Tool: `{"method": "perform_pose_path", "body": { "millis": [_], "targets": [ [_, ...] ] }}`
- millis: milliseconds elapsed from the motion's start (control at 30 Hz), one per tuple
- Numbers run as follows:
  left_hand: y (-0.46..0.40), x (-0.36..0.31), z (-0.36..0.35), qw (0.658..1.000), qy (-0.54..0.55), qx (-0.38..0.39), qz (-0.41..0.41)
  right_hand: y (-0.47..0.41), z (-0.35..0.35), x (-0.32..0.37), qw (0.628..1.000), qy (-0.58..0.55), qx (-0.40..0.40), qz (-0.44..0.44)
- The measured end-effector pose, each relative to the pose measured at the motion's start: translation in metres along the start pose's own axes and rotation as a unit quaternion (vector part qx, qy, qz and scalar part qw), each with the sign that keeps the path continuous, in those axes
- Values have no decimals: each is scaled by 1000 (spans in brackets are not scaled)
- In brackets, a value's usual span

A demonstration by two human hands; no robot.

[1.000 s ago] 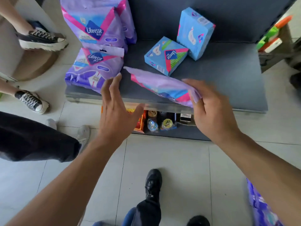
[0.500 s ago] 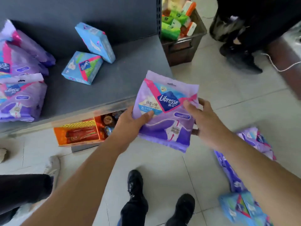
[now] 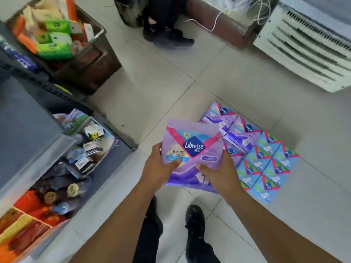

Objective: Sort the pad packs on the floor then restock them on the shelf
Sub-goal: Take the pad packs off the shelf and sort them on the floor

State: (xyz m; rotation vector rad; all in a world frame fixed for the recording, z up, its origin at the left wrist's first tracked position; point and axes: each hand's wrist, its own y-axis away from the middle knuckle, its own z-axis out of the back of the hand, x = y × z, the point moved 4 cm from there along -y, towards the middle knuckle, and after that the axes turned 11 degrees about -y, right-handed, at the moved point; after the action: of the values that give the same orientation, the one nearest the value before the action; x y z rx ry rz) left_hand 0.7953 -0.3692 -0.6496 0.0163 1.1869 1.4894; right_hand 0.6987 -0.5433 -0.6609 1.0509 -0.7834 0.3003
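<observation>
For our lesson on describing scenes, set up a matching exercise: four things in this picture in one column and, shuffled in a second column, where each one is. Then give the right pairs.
Things
1. purple pad pack
2. blue pad packs
3. green tissue packs
4. white cable

Places
A. in the brown bin at the upper left
B. held between the left hand and the right hand
C. on the floor tiles at the top, near the dark shoes
D. laid in rows on the floor at the right

Pairs: 1-B, 2-D, 3-A, 4-C
</observation>
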Motion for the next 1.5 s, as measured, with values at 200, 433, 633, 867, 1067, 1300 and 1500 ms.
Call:
{"method": "perform_pose_path", "body": {
  "millis": [200,433,633,867,1067,1300,1500],
  "targets": [
    [-51,-45,-69,989,-89,113,-27,-34,52,-34,989,-50,-94,-100],
    [-116,-63,-128,950,-206,216,-93,-85,81,-81,967,-84,-187,-153],
    [-172,-43,-197,904,-318,260,-119,-131,98,-145,951,-102,-225,-189],
    [-244,-3,-278,848,-444,196,-214,-211,112,-245,946,-76,-257,-183],
    [-290,36,-310,762,-567,132,-284,-276,99,-298,963,2,-221,-155],
    [-302,54,-307,715,-631,66,-293,-285,55,-290,931,335,-143,-7],
    [-319,63,-316,707,-631,68,-311,-311,38,-295,925,374,-72,-16]
  ]
}}
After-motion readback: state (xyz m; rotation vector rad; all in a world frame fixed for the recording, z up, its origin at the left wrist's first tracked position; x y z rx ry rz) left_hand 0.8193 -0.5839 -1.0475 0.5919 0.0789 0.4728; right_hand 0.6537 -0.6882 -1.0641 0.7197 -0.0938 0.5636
